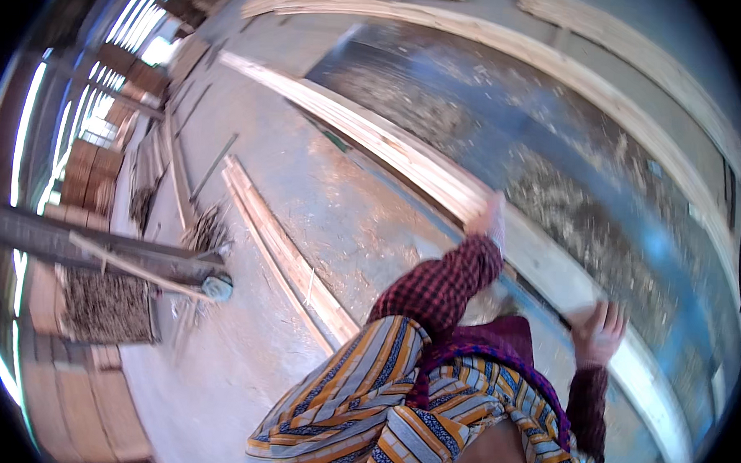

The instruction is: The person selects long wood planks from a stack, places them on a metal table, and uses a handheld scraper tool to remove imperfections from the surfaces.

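Note:
A long stack of pale wooden planks (375, 144) runs from the upper left down to the lower right along the edge of a dark blue worn table (478, 95). My left hand (490, 221), smeared by motion, is at the planks' near side about halfway along; its fingers cannot be made out. Farther down to the right, my right hand (598, 334) grips a wide pale plank (553, 262), with its fingers bent over the top. The underside of this plank is hidden. Both forearms wear dark checked sleeves.
More long boards (613, 76) lie along the table's far side. On the floor to the left are two narrow wooden strips (274, 235) and a bundle of thin sticks (209, 230). Stacked timber (88, 175) and a dark beam (93, 246) stand at the far left.

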{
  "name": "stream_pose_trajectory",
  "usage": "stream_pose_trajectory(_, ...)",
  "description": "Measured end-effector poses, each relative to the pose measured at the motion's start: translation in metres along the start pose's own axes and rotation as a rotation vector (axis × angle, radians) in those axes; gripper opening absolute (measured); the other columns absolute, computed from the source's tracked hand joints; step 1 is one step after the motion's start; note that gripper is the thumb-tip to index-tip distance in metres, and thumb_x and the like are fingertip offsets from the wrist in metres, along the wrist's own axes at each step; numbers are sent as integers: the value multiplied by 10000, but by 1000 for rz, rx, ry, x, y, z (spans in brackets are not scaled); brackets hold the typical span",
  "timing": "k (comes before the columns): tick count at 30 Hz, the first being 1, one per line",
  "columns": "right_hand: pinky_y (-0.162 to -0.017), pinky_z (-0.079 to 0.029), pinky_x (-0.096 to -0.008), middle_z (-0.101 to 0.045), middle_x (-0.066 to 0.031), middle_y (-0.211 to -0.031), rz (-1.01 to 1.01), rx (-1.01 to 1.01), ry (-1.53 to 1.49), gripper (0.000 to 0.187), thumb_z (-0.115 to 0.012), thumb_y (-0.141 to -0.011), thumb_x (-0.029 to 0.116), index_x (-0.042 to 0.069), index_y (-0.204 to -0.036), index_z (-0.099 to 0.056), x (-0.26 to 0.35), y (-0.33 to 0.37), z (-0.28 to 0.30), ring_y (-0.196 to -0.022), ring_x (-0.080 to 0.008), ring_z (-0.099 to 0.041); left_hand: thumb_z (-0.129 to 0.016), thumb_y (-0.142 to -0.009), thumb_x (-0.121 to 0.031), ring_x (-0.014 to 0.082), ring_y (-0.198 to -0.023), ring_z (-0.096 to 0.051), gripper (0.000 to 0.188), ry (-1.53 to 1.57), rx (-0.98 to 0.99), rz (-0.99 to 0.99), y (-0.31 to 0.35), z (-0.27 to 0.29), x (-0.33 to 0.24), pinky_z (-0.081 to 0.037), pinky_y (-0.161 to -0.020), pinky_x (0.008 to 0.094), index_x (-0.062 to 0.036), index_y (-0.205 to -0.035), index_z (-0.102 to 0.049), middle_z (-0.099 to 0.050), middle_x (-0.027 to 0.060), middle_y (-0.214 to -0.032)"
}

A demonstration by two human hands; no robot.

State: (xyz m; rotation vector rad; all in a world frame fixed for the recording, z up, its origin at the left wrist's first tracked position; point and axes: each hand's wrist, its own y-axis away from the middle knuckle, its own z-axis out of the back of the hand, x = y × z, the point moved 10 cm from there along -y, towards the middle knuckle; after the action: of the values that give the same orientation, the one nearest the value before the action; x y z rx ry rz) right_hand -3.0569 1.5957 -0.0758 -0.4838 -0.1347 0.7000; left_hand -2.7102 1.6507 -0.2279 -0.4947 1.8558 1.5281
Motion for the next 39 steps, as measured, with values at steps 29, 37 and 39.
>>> stream_pose_trajectory(29,-759,-515,-404,-707,-220,-925,-226,1450,-408,340,-618,-887,339,70,-1062,-730,186,-168,-200,-869,-340,-684,-714,-853,-547,194,-809,-648,563,404,87,-60,-88,192,-187,-518,-695,364,-27,-1066,-684,-693,84,-941)
stream_pose_trajectory(37,-798,-510,-415,-708,-232,-950,-41,1461,-263,402,-594,-894,399,65,-1069,-735,447,-270,-209,-901,-352,-683,-750,-831,-468,169,-919,-642,618,380,171,-105,-191,322,-354,-507,-830,332,55,-1152,-676,-702,100,-1049)
stream_pose_trajectory(39,-807,-509,-418,-708,-235,-957,-19,1471,-260,419,-588,-895,414,64,-1071,-736,517,-293,-222,-909,-355,-683,-724,-850,-501,165,-897,-648,621,361,210,-202,-226,366,-427,-513,-805,332,51,-1132,-682,-703,99,-1027)
